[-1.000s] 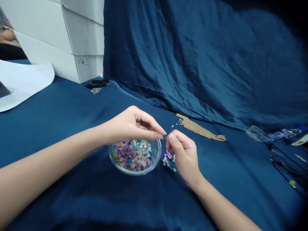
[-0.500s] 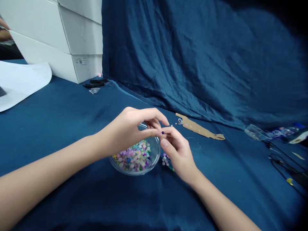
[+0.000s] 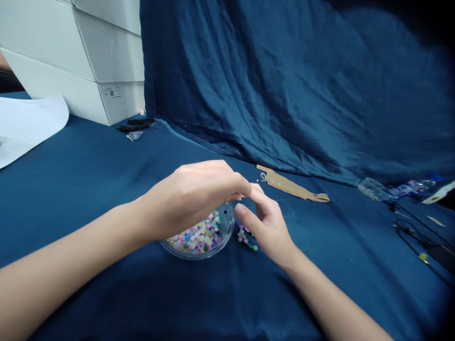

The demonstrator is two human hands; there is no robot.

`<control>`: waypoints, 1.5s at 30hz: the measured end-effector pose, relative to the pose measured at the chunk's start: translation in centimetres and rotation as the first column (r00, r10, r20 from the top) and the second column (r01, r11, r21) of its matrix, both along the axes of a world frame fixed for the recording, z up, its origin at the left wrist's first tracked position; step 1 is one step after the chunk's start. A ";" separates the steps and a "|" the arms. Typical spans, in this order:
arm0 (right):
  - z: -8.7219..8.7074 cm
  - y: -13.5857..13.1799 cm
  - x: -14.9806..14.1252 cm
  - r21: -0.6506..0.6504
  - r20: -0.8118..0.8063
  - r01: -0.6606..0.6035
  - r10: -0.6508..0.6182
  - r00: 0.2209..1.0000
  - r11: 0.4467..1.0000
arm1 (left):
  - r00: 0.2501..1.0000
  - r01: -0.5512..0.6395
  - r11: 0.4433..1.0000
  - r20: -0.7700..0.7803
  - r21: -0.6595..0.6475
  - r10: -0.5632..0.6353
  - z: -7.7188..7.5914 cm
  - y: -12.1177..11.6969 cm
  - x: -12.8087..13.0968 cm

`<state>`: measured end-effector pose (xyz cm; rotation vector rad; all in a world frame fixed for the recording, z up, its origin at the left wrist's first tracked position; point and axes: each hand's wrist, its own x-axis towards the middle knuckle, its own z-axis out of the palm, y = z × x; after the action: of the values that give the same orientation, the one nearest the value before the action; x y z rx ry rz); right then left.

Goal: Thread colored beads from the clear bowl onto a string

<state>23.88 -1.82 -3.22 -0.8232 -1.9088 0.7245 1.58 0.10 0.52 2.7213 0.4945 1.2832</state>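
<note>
My left hand point(image 3: 201, 194) arches over a clear round bowl point(image 3: 227, 237) of small mixed beads point(image 3: 201, 237), palm down, its fingers bent together and thumb hidden. Its fingertips meet the curled fingers of my right hand point(image 3: 265, 220), just right of the bowl. A gap shows between the right thumb and forefinger; whatever lies between the fingertips is hidden. Inside the bowl's right wall appears a small dark bead point(image 3: 225, 212). Below the right hand is a short string of purple, pale and green beads point(image 3: 245, 235), partly covered by that hand.
Behind the hands lies a torn cardboard strip point(image 3: 291, 186) with a small beaded piece point(image 3: 262, 177). A clear plastic bottle point(image 3: 405, 189) and black cables point(image 3: 408, 232) are at right. White boxes point(image 3: 117, 57) and a white sheet point(image 3: 31, 123) stand at left.
The dark blue bead has left the fingertips, and a dark bead now shows in the bowl. My left hand has rolled palm down, hiding its thumb. The view has shifted slightly.
</note>
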 end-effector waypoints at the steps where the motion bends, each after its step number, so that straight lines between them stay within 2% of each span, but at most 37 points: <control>1: 0.0 0.0 0.1 0.008 -0.011 -0.015 0.015 1.000 1.000 | 1.000 0.011 1.000 -0.005 0.003 -0.011 0.0 0.0 0.0; 5: -0.3 0.0 0.1 -0.079 -0.120 -0.112 0.102 0.988 0.991 | 0.999 -0.007 1.000 -0.040 0.025 0.008 0.2 0.2 -0.3; 8: -0.3 0.0 -0.1 -0.169 -0.309 -0.124 0.067 0.949 0.978 | 0.984 -0.062 0.997 -0.171 -0.036 0.055 0.2 0.8 -0.8; 12: 0.6 0.0 0.0 -0.253 -0.557 -0.138 -0.028 0.830 0.958 | 0.873 -0.165 0.975 -0.482 -0.147 0.075 -0.7 1.9 -1.4; 15: 1.3 0.0 0.2 -0.273 -0.618 -0.110 -0.086 0.782 0.956 | 0.787 -0.240 0.953 -0.613 -0.186 0.079 -1.4 2.4 -1.6; 17: 1.4 0.1 0.3 -0.269 -0.621 -0.091 -0.101 0.777 0.959 | 0.758 -0.270 0.942 -0.647 -0.198 0.081 -1.6 2.4 -1.6; 22: 1.2 0.4 0.2 -0.280 -0.604 -0.088 -0.104 0.790 0.956 | 0.755 -0.271 0.936 -0.652 -0.225 0.062 -1.2 1.9 -1.3; 28: 0.6 0.3 0.3 -0.324 -0.556 -0.134 -0.074 0.828 0.937 | 0.747 -0.267 0.951 -0.658 -0.156 0.101 -1.7 2.0 -0.8; 33: -0.2 0.2 0.1 -0.369 -0.467 -0.145 -0.048 0.883 0.918 | 0.772 -0.249 0.956 -0.627 -0.153 0.101 -2.0 2.1 -0.6; 39: -0.7 0.4 0.1 -0.378 -0.427 -0.156 -0.023 0.904 0.913 | 0.757 -0.238 0.965 -0.644 -0.106 0.116 -2.1 2.0 -0.5; 42: -0.8 0.4 0.1 -0.384 -0.414 -0.152 -0.022 0.910 0.911 | 0.821 -0.188 0.963 -0.569 -0.191 0.047 -2.2 2.1 -0.6; 45: -0.9 0.2 0.0 -0.375 -0.399 -0.148 -0.015 0.917 0.915 | 0.911 -0.127 0.910 -0.410 -0.394 -0.051 -1.8 2.3 -0.8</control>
<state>23.89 -1.61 -4.09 -0.7829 -1.4472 1.2531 0.81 2.44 -1.31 2.6042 0.7607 0.5066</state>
